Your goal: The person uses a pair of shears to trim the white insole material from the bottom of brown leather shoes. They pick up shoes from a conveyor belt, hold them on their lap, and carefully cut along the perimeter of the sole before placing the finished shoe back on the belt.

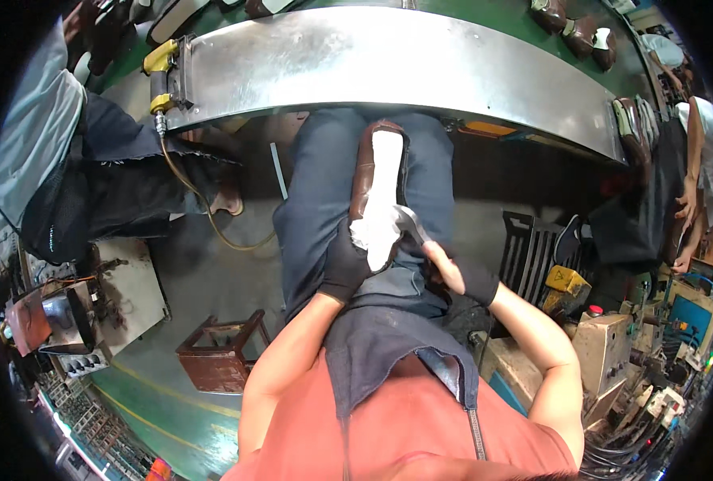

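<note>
A brown leather shoe upper (363,178) lies across my lap with its white underside (386,164) facing up and its toe pointing away from me. My left hand (345,262), in a black fingerless glove, wraps around the near end of the shoe from the left. In my right hand (458,274), gloved the same way, is a hammer (410,224) with a curved grey metal head. The head rests at or just over the near part of the white underside; contact cannot be made out. Some fingers of both hands are hidden.
A long metal bench (340,60) stands beyond my knees, with a yellow and black air tool (161,76) at its left end. A hose (188,184) hangs from it. Left are a wooden stool (222,350) and a person's legs; right, machinery (613,353) and another person.
</note>
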A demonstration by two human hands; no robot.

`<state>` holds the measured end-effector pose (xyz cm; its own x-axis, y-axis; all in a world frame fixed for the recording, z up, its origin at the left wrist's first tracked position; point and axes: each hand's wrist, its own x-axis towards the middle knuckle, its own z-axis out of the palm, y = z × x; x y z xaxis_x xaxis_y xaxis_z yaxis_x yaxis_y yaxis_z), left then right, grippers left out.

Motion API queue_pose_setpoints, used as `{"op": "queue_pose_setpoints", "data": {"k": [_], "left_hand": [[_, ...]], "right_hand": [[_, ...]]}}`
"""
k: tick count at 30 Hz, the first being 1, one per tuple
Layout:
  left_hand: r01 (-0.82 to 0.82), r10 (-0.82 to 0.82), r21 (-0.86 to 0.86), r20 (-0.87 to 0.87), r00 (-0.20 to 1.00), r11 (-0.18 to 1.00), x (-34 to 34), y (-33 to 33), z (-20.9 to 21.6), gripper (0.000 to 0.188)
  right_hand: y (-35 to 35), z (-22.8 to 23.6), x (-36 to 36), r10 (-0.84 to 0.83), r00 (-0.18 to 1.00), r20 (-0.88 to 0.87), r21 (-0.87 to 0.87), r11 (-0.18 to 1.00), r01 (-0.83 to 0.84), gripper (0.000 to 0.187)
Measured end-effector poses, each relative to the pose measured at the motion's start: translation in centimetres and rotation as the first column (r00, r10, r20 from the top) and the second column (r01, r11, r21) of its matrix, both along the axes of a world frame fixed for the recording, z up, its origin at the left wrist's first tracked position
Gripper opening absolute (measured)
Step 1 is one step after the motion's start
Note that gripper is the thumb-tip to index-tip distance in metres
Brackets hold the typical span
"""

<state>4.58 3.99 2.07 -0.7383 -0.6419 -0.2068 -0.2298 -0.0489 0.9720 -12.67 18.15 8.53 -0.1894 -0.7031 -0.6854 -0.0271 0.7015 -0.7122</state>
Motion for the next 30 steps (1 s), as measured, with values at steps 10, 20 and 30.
{"op": "queue_pose_setpoints", "data": {"k": [10,20,30], "left_hand": [[0.092,-0.077,0.205,-0.076,0.994,0.975,0.4,-0.4,1.6,0.074],[-0.129,0.153,-0.246,0.082,0.985,0.961,7.3,-9.9,14.1,0.054],[0.034,-0.033,0.001,-0.108,0.994,0.999,-1.4,-3.3,2.2,0.058]], "right_hand": [[-6.0,0.5,-3.8,0.249,0.921,-0.298,-0.201,0.927,-0.316,0.039],[1.8,6.5,-4.0,0.091,0.957,-0.274,-0.187,0.972,-0.146,0.037],[1.4,5.9,-2.7,-0.065,0.997,0.045,-0.039,0.997,0.067,0.042]]}}
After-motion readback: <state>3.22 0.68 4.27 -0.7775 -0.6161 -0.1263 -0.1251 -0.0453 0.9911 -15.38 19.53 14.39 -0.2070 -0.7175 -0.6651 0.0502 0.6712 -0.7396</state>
